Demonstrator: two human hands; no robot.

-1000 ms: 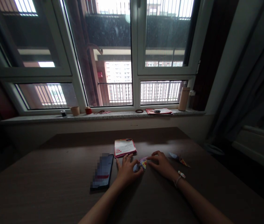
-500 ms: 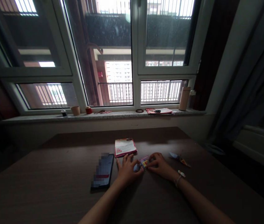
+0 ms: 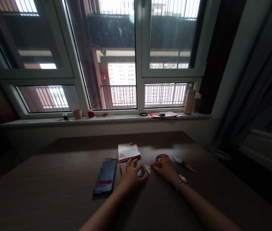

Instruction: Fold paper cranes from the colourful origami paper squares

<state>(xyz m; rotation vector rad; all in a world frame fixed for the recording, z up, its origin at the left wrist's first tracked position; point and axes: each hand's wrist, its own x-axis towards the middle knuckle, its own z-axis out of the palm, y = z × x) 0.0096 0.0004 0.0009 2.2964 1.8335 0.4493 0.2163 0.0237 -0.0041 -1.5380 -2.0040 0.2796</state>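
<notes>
A small folded piece of colourful printed paper (image 3: 147, 168), with yellow, pink and pale blue patches, lies on the table in front of me. My left hand (image 3: 131, 175) grips its left side between thumb and index finger, the other fingers resting spread on the tabletop. At the paper's upper right corner are the closed fingertips of my right hand (image 3: 166, 170), which wears a pale bracelet (image 3: 181, 180). Its fingers partly hide one another. Another folded paper piece (image 3: 185, 164), pale blue at one end and coloured at the other, lies to the right of that hand.
A stack of printed paper sheets (image 3: 129, 152) with red edges sits just beyond my left hand. A dark phone (image 3: 107, 177) lies left of it on the brown table (image 3: 42, 179). Along the windowsill stand a paper cup (image 3: 77, 114), a red spool (image 3: 91, 114) and a bottle (image 3: 189, 102).
My right hand has shifted slightly, its fingertips moving up along the paper's right edge to the corner and its wrist moving left. My left hand keeps its hold on the paper.
</notes>
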